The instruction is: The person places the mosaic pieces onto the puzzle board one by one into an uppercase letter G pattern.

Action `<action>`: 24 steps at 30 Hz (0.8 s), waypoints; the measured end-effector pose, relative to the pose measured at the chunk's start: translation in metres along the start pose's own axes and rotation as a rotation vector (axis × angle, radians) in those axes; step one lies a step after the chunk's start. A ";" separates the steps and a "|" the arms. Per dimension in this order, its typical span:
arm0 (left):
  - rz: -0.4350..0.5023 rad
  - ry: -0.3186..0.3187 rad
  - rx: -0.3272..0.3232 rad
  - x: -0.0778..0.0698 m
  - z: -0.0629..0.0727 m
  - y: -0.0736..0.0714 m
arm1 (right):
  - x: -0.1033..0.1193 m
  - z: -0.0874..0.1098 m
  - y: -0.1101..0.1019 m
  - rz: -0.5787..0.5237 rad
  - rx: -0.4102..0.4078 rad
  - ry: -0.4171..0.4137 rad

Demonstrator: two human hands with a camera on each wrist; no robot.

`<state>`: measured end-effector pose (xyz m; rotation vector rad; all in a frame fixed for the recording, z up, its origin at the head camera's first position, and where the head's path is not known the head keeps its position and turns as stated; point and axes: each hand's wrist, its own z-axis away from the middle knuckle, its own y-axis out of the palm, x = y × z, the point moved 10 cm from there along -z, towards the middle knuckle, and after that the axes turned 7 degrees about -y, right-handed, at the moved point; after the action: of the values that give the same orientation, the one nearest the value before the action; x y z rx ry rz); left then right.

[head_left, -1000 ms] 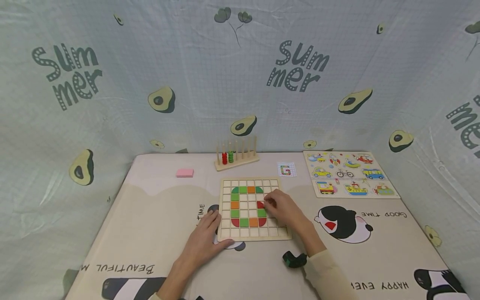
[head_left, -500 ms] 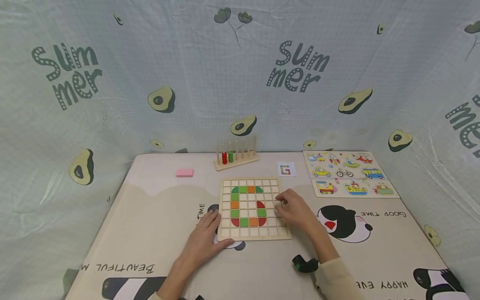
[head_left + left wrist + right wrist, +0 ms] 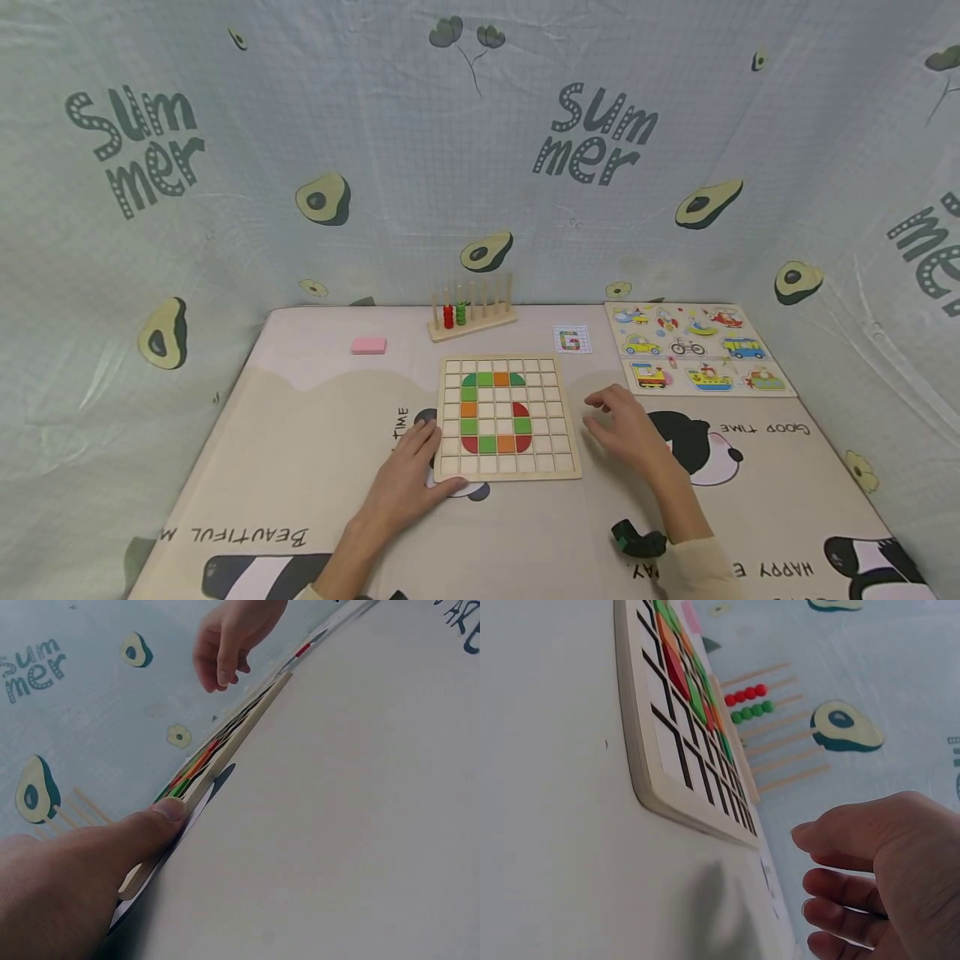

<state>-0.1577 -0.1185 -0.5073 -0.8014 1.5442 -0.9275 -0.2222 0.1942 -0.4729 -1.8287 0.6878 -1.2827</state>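
A square wooden grid board (image 3: 569, 463) lies on the table. Green, orange and red tiles (image 3: 487, 445) in its cells form a G-like outline, with rounded pieces at several corners. My left hand (image 3: 409, 469) rests at the board's near left corner. Its fingers lie straight along the left side, and the thumb (image 3: 171, 810) touches the near edge, as the left wrist view shows. To the right of the board hovers my right hand (image 3: 624, 427), fingers loosely bent and holding nothing. In the right wrist view, a gap separates this hand from the board's corner.
Behind the board stand a wooden peg rack (image 3: 480, 323) with red and green beads, a small pattern card (image 3: 572, 339) and a pink block (image 3: 369, 346). A vehicle picture puzzle (image 3: 701, 387) lies at the back right. A dark curved object (image 3: 637, 540) sits by the right wrist.
My right hand has moved off the red tile near the board's middle and away to the right, past the board's edge. The left hand stays where it was.
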 end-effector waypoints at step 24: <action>0.002 -0.012 0.008 0.000 0.000 0.002 | -0.059 0.051 -0.026 0.038 0.020 0.114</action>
<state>-0.1578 -0.1176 -0.5087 -0.7980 1.5300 -0.9259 -0.1947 0.2697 -0.4910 -1.7287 0.7652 -1.3722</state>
